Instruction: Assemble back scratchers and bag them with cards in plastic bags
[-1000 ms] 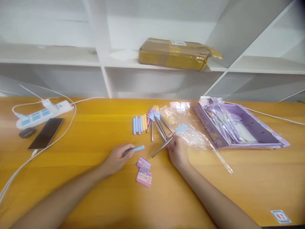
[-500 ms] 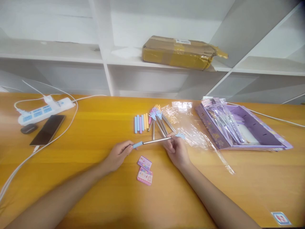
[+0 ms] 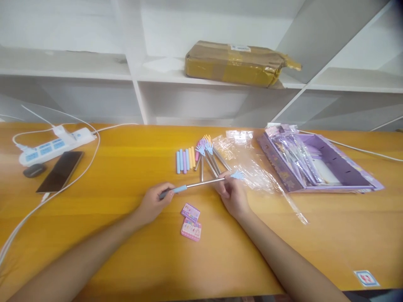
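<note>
Between my two hands a telescopic back scratcher [image 3: 204, 183] is held almost level above the table. My left hand [image 3: 155, 202] is closed on its blue handle, where a dark end piece shows between thumb and fingers. My right hand [image 3: 233, 195] pinches the metal rod just below the light blue hand-shaped head. Beyond them lie several more back scratchers [image 3: 209, 156] in a fanned pile, with blue, purple and orange heads. Beside that pile, several pastel handle tubes [image 3: 184, 160] stand in a row. Two small pink and purple cards [image 3: 191, 228] overlap on the table between my forearms.
Clear plastic bags [image 3: 252, 167] are spread right of the pile. A purple box [image 3: 343, 184] holds wrapped items at the right. At the left are a power strip [image 3: 47, 150], a phone [image 3: 61, 171] and white cables. A taped carton [image 3: 233, 67] sits on the shelf.
My left fingers have shifted on the handle, and more of its dark end now shows. The right hand keeps its hold near the head. The whole view has shifted slightly.
</note>
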Available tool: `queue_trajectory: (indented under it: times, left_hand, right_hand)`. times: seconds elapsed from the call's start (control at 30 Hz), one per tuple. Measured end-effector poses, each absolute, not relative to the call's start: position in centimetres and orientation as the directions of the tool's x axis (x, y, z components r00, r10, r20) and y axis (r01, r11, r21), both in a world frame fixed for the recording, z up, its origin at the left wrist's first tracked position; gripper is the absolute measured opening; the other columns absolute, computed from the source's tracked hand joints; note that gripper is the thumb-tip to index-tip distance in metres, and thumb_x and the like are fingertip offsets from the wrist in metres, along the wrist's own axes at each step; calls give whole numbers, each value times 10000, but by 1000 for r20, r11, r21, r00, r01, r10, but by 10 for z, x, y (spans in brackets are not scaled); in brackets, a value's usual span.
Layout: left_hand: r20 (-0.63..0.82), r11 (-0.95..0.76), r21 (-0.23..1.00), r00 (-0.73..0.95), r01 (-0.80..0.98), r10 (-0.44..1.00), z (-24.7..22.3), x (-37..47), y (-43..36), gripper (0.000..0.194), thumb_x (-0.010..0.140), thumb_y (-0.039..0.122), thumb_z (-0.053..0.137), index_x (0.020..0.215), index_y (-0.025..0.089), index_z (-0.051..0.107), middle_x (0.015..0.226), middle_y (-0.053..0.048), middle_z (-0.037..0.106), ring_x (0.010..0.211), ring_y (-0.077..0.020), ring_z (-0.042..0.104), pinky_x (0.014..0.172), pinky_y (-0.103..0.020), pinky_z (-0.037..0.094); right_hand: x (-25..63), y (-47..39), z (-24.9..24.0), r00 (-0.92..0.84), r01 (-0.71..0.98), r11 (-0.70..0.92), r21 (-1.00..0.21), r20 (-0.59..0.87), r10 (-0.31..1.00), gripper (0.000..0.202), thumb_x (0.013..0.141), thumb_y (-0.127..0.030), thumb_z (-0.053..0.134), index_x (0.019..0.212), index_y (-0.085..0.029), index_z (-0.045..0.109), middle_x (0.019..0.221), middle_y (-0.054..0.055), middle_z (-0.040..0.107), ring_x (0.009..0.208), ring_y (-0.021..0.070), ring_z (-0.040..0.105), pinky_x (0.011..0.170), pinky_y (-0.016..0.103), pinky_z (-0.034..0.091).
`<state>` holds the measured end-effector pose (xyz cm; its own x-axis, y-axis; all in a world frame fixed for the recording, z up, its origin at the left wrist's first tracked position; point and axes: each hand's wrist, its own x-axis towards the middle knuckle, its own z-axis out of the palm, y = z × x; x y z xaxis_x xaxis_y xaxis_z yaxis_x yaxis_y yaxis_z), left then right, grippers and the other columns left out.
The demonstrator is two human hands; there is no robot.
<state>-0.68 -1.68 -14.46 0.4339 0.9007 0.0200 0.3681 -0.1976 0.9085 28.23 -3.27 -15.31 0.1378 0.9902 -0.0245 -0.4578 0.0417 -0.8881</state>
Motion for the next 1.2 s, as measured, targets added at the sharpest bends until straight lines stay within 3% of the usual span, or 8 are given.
queue_trajectory:
  times: [0.23, 0.4, 0.5, 0.6, 0.77, 0.97, 1.2]
  left_hand:
    - [53, -266, 881, 478, 391, 877, -147, -7, -19, 316, 1055, 375, 524, 1122, 206, 783, 836, 3, 587, 711, -138, 524, 661, -259, 397]
    - [58, -339, 839, 549, 426, 834, -132, -21, -10, 390, 1107, 438, 444, 1184, 208, 749, 909, -24, 642, 842, -178, 608, 809, -292, 472]
    - [77, -415, 759, 563, 503, 823, -103, -29, 3, 380, 1117, 432, 433, 1191, 222, 741, 936, -26, 646, 872, -184, 618, 836, -296, 483]
    - [160, -515, 662, 569, 544, 807, -61, -32, 11, 338, 1121, 389, 445, 1239, 245, 727, 999, -30, 660, 912, -184, 626, 842, -291, 484]
    - [371, -645, 540, 535, 541, 759, 12, -40, -3, 272, 1123, 308, 482, 1302, 288, 686, 1056, -14, 688, 909, -157, 647, 833, -262, 493]
    - [482, -732, 358, 556, 580, 677, 48, -58, -17, 240, 1102, 251, 538, 1294, 300, 673, 1089, -11, 709, 896, -143, 681, 775, -228, 514]
    - [571, -765, 229, 553, 603, 607, 38, -58, 4, 248, 1094, 226, 551, 1300, 277, 680, 1102, -38, 722, 911, -153, 694, 798, -243, 535]
  right_hand:
    - [289, -36, -154, 143, -312, 64, -948, 20, 990, 226, 950, -429, 670, 857, -222, 669, 511, -66, 453, 463, 97, 266, 470, 252, 231]
    - [293, -30, -128, -33, -349, -26, -937, -15, 999, 249, 936, -452, 753, 953, -209, 706, 655, -38, 555, 505, 91, 366, 500, 256, 297]
    - [303, -20, -92, -184, -325, -101, -940, -43, 982, 298, 910, -466, 806, 1015, -192, 756, 745, -11, 585, 571, 106, 426, 550, 276, 380]
    - [311, -13, -49, -214, -297, -41, -954, 24, 977, 334, 888, -513, 823, 994, -198, 796, 764, 7, 588, 609, 127, 473, 576, 294, 432]
    - [307, -24, 16, -236, -317, 152, -936, 233, 944, 598, 958, -780, 593, 1048, -246, 846, 688, 33, 585, 600, 177, 546, 587, 339, 494]
    - [288, -38, 35, 58, -357, 341, -869, 344, 937, 227, 940, -527, 787, 1067, -340, 805, 1036, 43, 679, 680, 140, 572, 511, 277, 492]
    - [296, -21, 25, 163, -250, 372, -894, 340, 926, 538, 829, -353, 926, 1303, -318, 673, 936, 15, 740, 688, 167, 682, 653, 330, 648]
